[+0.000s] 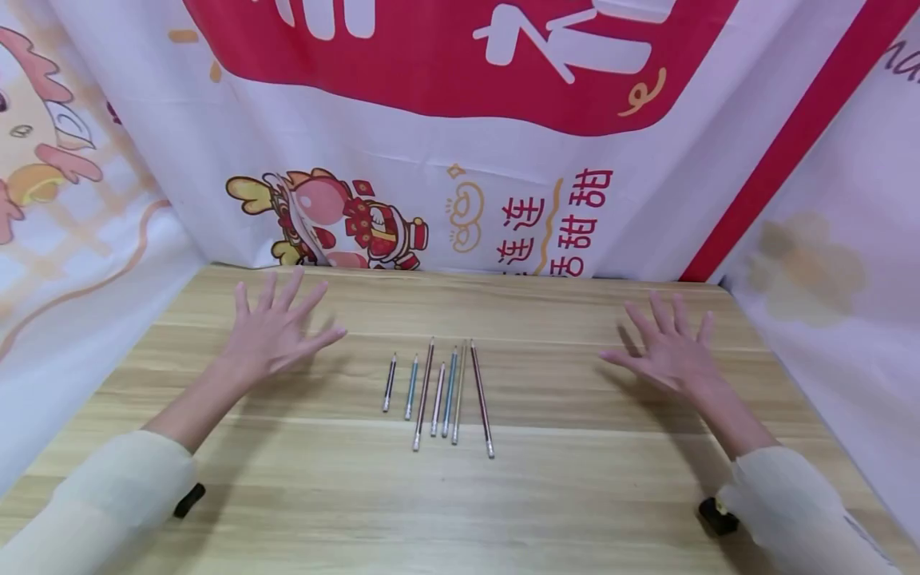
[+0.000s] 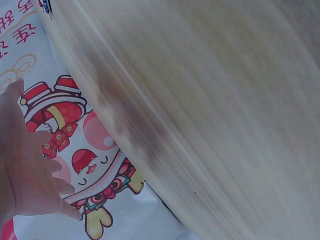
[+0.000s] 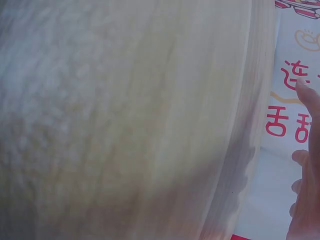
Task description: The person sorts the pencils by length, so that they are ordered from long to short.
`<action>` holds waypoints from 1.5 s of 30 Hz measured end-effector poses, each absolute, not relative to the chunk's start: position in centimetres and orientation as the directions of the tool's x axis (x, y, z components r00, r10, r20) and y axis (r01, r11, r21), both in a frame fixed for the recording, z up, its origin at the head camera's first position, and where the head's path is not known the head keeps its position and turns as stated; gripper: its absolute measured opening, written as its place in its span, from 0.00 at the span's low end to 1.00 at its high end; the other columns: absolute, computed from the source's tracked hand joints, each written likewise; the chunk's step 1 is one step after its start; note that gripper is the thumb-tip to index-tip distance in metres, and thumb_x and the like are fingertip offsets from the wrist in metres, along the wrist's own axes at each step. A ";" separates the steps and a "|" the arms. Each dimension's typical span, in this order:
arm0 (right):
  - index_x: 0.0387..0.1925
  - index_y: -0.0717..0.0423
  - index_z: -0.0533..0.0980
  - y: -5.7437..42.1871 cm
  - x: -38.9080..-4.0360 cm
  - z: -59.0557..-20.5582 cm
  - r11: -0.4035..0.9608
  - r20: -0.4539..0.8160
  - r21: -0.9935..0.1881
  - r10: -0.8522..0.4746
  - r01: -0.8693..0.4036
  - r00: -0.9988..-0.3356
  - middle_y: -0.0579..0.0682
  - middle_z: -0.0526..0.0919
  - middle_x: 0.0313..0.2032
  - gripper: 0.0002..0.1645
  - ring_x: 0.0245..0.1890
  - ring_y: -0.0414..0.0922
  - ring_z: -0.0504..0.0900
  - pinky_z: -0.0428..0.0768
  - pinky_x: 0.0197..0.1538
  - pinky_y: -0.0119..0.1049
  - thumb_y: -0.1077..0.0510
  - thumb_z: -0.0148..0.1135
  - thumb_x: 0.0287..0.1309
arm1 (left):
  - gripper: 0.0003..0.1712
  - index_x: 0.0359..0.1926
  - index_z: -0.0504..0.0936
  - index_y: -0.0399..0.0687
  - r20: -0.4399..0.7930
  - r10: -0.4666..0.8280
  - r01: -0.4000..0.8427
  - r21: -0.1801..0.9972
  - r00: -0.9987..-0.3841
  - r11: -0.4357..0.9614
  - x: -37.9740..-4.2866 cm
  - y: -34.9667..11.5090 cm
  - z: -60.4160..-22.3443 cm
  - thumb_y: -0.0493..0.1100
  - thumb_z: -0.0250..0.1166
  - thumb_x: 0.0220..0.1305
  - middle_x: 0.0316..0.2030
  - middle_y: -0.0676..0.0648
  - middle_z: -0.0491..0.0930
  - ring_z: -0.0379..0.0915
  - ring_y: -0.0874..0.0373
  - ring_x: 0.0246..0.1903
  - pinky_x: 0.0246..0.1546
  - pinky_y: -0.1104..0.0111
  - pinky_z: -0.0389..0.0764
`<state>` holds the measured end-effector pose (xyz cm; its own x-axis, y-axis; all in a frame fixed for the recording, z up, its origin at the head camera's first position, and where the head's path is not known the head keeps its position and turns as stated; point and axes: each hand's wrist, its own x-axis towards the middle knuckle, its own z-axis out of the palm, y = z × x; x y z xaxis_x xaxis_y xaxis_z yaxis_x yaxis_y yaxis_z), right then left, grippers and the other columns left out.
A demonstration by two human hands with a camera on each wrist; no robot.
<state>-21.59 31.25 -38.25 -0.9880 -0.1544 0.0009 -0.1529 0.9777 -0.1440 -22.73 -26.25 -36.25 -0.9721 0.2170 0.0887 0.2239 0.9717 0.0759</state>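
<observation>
Several pencils of differing lengths lie side by side on the wooden table, tips away from me and eraser ends toward me. At the left of the row are a short dark pencil and a short blue pencil. A long dark red pencil lies slanted at the right end, beside a gold pencil. My left hand is held over the table left of the row, fingers spread and holding nothing. To the right, my right hand is likewise spread, holding nothing and apart from the pencils.
A printed cloth hangs along the table's back edge, with more cloth at both sides. The wooden tabletop extends toward me. Small black objects show by both sleeves.
</observation>
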 end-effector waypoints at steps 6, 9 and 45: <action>0.82 0.53 0.50 30.7 -21.5 -37.9 0.977 0.000 -0.146 -0.157 -0.156 -0.988 0.68 0.37 0.81 0.63 0.79 0.69 0.27 0.25 0.67 0.80 0.18 0.49 0.61 | 0.54 0.82 0.56 0.52 0.088 0.244 0.249 0.045 -0.966 0.968 -22.6 -25.7 -36.2 0.80 0.47 0.67 0.81 0.33 0.41 0.31 0.23 0.77 0.66 0.24 0.26; 0.82 0.53 0.50 30.4 -21.5 -37.9 0.977 0.001 -0.133 -0.167 -0.166 -0.986 0.68 0.38 0.81 0.64 0.79 0.69 0.29 0.26 0.68 0.79 0.17 0.49 0.61 | 0.55 0.82 0.55 0.52 0.088 0.254 0.258 0.041 -0.963 0.965 -22.5 -25.5 -36.1 0.80 0.47 0.67 0.81 0.33 0.40 0.30 0.23 0.77 0.66 0.24 0.25; 0.81 0.50 0.56 24.0 -21.2 -38.5 0.934 0.020 -0.189 -0.305 -0.303 -0.952 0.67 0.50 0.80 0.59 0.79 0.70 0.40 0.39 0.73 0.75 0.21 0.55 0.62 | 0.52 0.81 0.57 0.51 0.052 0.313 0.315 0.032 -0.948 0.949 -21.3 -23.2 -37.1 0.77 0.49 0.68 0.81 0.34 0.42 0.35 0.24 0.77 0.68 0.24 0.34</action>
<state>-21.24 24.05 -38.48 -0.9521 -0.3053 0.0199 -0.3034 0.9339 -0.1893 -21.28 -23.19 -37.06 -0.9484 0.3128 0.0517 0.3147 0.9487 0.0319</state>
